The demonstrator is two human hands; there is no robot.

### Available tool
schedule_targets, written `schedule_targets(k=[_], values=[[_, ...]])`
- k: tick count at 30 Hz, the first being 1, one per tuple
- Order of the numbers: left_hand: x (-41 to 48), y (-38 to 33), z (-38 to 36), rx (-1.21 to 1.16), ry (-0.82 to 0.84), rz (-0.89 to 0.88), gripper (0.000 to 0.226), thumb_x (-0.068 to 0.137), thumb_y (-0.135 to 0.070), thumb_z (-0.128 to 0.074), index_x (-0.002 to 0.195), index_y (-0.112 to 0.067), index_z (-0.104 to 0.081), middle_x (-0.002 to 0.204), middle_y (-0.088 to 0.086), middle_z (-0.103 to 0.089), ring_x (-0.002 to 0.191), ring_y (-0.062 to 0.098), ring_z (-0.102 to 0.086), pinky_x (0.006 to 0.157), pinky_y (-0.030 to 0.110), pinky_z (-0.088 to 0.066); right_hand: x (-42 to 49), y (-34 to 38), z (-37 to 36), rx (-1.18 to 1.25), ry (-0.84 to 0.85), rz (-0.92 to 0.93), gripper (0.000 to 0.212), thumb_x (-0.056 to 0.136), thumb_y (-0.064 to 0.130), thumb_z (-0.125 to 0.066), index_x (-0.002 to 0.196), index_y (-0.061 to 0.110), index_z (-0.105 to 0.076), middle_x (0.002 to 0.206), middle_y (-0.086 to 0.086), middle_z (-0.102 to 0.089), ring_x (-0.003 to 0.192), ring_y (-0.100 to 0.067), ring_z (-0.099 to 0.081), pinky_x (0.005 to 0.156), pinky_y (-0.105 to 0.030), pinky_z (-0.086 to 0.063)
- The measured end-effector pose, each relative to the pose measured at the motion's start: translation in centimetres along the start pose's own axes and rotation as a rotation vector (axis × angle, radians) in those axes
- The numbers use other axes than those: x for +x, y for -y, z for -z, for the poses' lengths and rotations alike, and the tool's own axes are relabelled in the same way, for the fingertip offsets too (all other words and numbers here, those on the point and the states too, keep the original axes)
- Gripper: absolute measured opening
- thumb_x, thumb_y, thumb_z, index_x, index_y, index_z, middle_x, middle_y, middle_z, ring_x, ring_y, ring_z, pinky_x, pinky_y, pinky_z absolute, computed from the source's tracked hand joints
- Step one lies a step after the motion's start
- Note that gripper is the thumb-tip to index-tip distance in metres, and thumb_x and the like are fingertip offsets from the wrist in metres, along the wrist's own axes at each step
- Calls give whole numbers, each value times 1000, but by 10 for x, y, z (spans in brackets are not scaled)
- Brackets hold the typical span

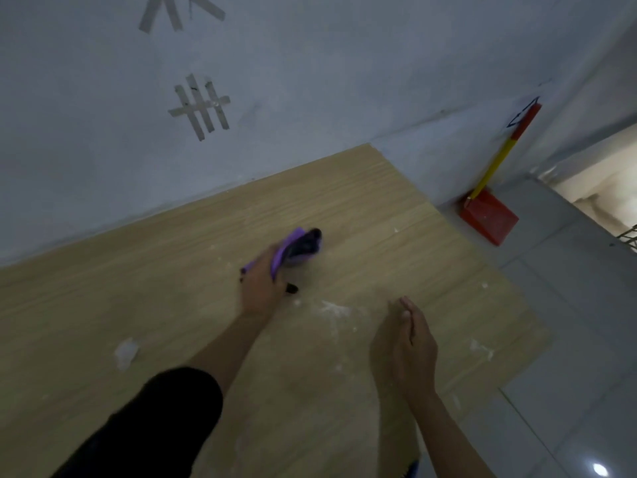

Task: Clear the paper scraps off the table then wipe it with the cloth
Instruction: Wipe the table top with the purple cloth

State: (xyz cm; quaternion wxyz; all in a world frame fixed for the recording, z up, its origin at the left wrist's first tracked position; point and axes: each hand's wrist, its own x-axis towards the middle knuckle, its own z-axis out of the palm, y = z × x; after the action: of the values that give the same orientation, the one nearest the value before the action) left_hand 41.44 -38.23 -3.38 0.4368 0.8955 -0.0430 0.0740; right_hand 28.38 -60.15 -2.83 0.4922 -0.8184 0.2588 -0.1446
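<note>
Cloth (299,248) clutched in left grip (260,284), its bulk just beyond; right grip (408,343) loosely spread.

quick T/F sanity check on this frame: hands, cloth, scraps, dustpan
1. The left hand grips the purple cloth on the table. True.
2. The right hand also holds the cloth. False: it is apart from it, fingers straight.
3. The table has no paper scraps on it. False: a white scrap lies beside the left forearm, with smaller bits elsewhere.
4. A red dustpan stands on the floor by the wall. True.
</note>
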Motion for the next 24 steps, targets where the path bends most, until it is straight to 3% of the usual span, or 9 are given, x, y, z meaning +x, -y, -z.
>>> schedule_targets(k=[3, 6, 12, 16, 19, 21, 24], values=[[19, 15, 9, 177, 94, 166, 49, 93, -11, -45, 140, -12, -33, 148, 13, -34, 139, 28, -28, 113, 39, -24, -14, -13, 14, -18, 34, -14, 35, 99, 20, -36, 130, 14, -49, 131, -5, -54, 115, -13, -48, 93, -25, -36], [17, 10, -7, 235, 240, 139, 55, 96, -27, -42, 143, -5, -24, 154, 12, -19, 144, 23, -11, 117, 33, -4, -27, -23, 27, -29, 50, -33, 37, 99, 21, -34, 133, 14, -47, 135, -4, -50, 121, -14, -45, 98, -24, -33], [-62, -39, -51, 131, 355, -108, 58, 88, -41, -51, 137, -12, -40, 146, 5, -39, 139, 16, -28, 113, 21, -12, -56, -32, 44, 3, 69, -53, 37, 99, 19, -34, 134, 15, -46, 137, 0, -48, 118, -4, -41, 100, -21, -30], [-119, -51, -49, 113, 441, -135, 53, 85, -52, -43, 131, -26, -49, 136, -2, -52, 132, 17, -41, 106, 27, -32, -70, -37, 55, -7, 92, -27, 36, 99, 18, -34, 133, 16, -46, 136, 2, -49, 118, -3, -42, 98, -18, -31], [-134, -42, -34, 123, 283, -105, 60, 79, -49, -35, 132, -23, -48, 134, 1, -54, 124, 19, -51, 98, 27, -39, -77, -49, 67, -164, 118, 72, 38, 99, 19, -34, 136, 15, -43, 141, -1, -45, 129, -12, -38, 108, -30, -31], [-125, -33, -21, 127, 133, 36, 49, 89, -29, -45, 136, -20, -41, 143, 5, -44, 130, 21, -44, 103, 31, -37, -79, -63, 73, -392, 160, 152, 47, 98, 31, -24, 139, 12, -37, 147, -2, -37, 138, -17, -28, 116, -38, -21], [-103, -16, -9, 209, 166, 134, 51, 95, -25, -46, 141, -9, -31, 151, 12, -26, 142, 23, -18, 117, 37, -15, -80, -81, 83, -643, 230, 271, 67, 96, 46, 0, 141, 8, -33, 147, -4, -32, 139, -23, -27, 116, -37, -13]])
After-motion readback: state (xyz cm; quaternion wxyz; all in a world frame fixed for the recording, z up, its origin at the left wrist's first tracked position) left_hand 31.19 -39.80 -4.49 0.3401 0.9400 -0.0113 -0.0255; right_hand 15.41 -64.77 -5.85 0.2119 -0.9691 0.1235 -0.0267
